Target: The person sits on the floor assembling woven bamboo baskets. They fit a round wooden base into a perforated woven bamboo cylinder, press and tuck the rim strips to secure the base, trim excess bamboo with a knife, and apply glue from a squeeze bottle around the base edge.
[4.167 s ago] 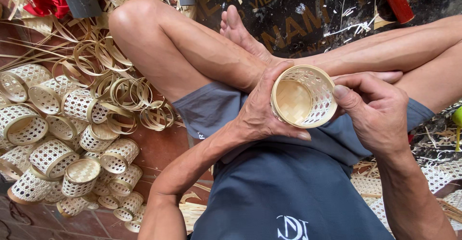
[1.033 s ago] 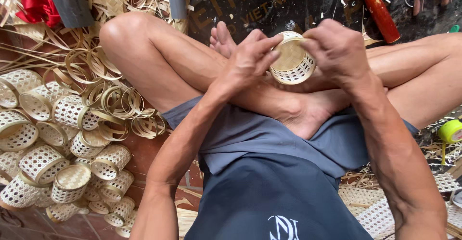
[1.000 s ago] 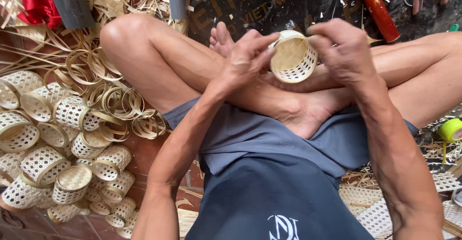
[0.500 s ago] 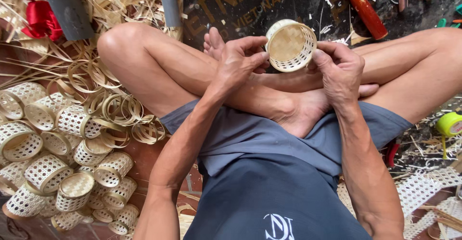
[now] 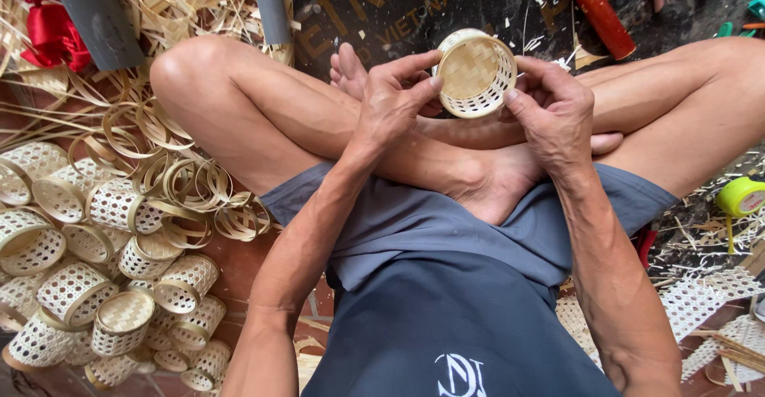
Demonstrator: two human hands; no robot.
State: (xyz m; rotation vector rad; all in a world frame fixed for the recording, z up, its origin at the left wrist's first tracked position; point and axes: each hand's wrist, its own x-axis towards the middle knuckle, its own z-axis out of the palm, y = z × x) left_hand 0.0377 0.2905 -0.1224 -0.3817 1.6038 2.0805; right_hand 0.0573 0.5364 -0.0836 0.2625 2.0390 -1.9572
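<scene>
Both hands hold a small woven basket above crossed legs

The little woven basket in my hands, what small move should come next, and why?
Probably turn the small woven basket a little between the fingers. The left hand and right hand pinch its rim from opposite sides, with the open mouth toward the camera, so only the woven bottom and inner wall show. Turning it would bring the rest of the rim around for checking.
</scene>
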